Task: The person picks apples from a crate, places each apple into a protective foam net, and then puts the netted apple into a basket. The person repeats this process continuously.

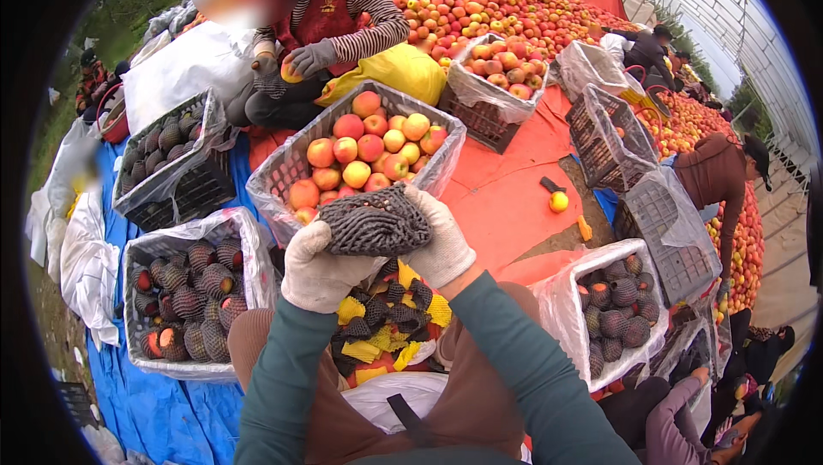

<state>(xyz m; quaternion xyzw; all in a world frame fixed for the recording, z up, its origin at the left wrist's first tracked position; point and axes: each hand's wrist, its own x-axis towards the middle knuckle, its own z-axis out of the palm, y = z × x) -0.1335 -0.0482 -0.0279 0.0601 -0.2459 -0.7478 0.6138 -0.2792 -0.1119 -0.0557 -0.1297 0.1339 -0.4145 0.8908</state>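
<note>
Both my hands wear white knit gloves. Between them, above my lap, is a dark grey foam fruit net (375,222), bunched and stretched sideways. My left hand (324,270) grips its left end, and my right hand (442,240) closes round its right end. Whether anything is inside the net cannot be seen. Just beyond stands a lined crate (273,184) of loose red and yellow apples (370,148), partly behind the net. Below my hands, between my knees, lies a heap of black and yellow foam nets (390,321).
Lined crates of netted apples stand at my left (195,369), far left (193,199) and right (557,315). Across from me a person in grey gloves (314,57) holds an apple. Behind lies a large apple heap (489,6). One apple (559,202) rests on the orange sheet (493,225).
</note>
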